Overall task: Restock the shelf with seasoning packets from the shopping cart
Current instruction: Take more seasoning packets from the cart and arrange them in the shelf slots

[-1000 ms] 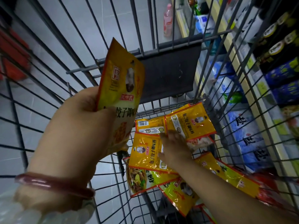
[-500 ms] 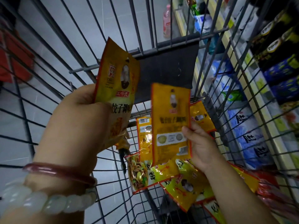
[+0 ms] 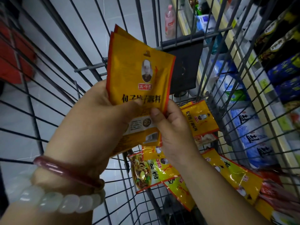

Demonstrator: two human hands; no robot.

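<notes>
A small stack of yellow seasoning packets (image 3: 139, 73) with red edges stands upright above the wire shopping cart (image 3: 53, 88). My left hand (image 3: 97, 125) grips the stack from the left, thumb across the front packet. My right hand (image 3: 172, 125) pinches the front packet's lower right edge. Below, several more yellow packets lie in the cart, one at the right (image 3: 200, 119) and one with a food picture (image 3: 146, 171) under my hands. The shelf (image 3: 266, 88) runs along the right, beyond the cart's wire side.
Blue and white salt bags (image 3: 250, 135) fill the shelf's low tier, with dark jars (image 3: 276, 43) above. A dark flap (image 3: 185, 67) hangs on the cart's far wall. A pink bottle (image 3: 169, 20) stands on the floor beyond. Red crates (image 3: 14, 52) sit at the left.
My right hand lifted a packet out of the cart and brought it against the one in my left hand. Both hands now hold the stack together.
</notes>
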